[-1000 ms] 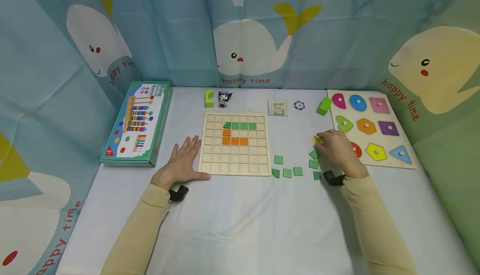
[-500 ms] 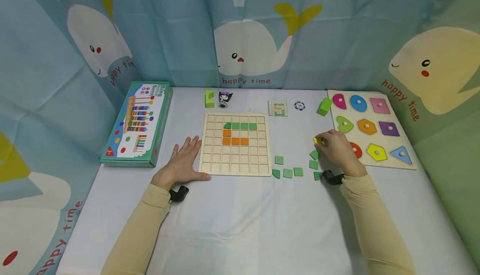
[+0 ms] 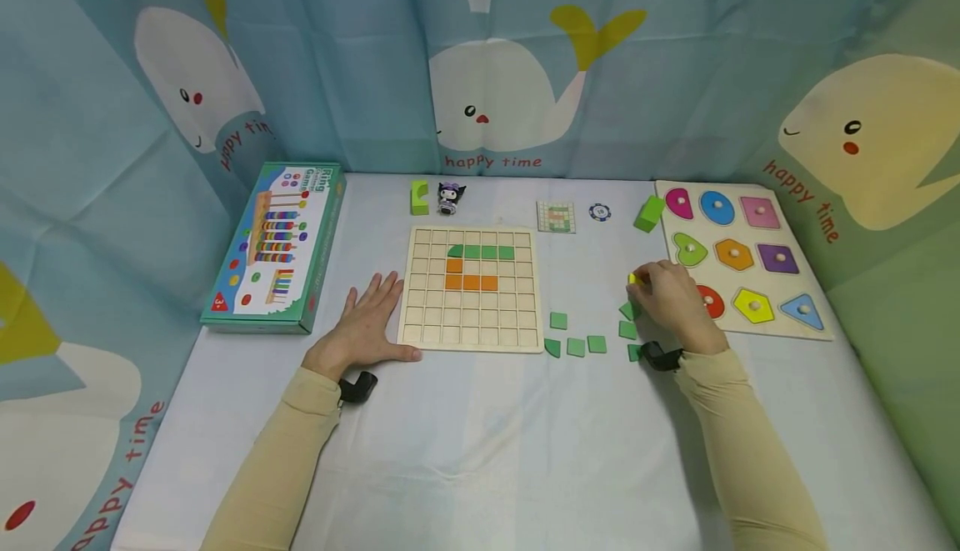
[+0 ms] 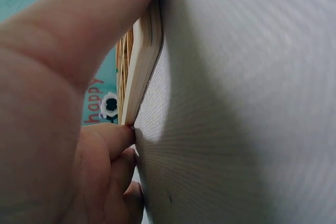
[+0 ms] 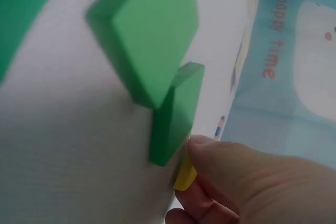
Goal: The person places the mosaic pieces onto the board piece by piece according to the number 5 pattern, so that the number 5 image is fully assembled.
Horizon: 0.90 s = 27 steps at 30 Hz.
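My right hand (image 3: 671, 301) pinches a small yellow tile (image 5: 185, 176) between thumb and fingers, low over the table; the fingers partly cover the tile. Just below that hand in the head view lie several loose green tiles (image 3: 627, 329), two of them large and close in the right wrist view. My left hand (image 3: 363, 326) rests flat with spread fingers at the left edge of a wooden grid board (image 3: 435, 318), thumb by its lower corner. Set in the grid are a row of green tiles (image 3: 483, 252) and an L of orange tiles (image 3: 470, 283).
A boxed ring game (image 3: 273, 247) lies at left. Behind the board are a green block (image 3: 418, 199), a small figurine (image 3: 450, 198), a pattern card (image 3: 556, 217) and a poker chip (image 3: 600, 212). A knobbed shape puzzle (image 3: 738, 284) and another green block (image 3: 649, 213) are at right.
My right hand has shifted slightly left, and less of the pinched yellow tile shows now. The left hand and the tiles on the board stay where they were.
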{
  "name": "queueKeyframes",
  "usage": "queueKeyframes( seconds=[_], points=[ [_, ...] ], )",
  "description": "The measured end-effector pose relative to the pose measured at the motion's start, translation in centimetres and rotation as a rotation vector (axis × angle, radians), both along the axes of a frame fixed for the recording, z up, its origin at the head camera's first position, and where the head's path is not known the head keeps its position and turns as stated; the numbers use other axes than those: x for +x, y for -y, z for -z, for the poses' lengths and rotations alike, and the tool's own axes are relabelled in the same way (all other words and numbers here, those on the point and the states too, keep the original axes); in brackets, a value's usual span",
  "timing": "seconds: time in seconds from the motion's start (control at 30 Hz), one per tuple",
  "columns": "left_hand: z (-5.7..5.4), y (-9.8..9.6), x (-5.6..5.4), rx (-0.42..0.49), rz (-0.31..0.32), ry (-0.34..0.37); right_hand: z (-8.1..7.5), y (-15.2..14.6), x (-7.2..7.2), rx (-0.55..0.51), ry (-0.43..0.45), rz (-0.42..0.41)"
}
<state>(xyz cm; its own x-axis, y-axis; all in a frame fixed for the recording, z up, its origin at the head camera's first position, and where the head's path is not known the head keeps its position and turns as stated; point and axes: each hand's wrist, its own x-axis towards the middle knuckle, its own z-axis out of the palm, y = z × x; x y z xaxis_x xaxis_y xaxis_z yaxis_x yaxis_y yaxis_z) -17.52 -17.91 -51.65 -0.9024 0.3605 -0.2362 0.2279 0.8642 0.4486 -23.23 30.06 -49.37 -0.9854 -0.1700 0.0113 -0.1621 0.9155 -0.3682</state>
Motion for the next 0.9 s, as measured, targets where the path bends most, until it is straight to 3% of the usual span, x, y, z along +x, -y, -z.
queueKeyframes(
  seconds=[0.3,0.6,0.9],
  points=[
    [-0.1,0.1,0.0,-0.001,0.005,-0.003,-0.9,2.3,-0.3,-0.072,-0.009,-0.021],
    [-0.1,0.1,0.0,0.013,0.005,-0.006,-1.1,7.0,-0.6,-0.117,-0.108,-0.176],
    [-0.3,0.1,0.1,0.026,0.005,-0.023,-1.0,12.1,-0.6,-0.095,-0.094,-0.339]
  ],
)
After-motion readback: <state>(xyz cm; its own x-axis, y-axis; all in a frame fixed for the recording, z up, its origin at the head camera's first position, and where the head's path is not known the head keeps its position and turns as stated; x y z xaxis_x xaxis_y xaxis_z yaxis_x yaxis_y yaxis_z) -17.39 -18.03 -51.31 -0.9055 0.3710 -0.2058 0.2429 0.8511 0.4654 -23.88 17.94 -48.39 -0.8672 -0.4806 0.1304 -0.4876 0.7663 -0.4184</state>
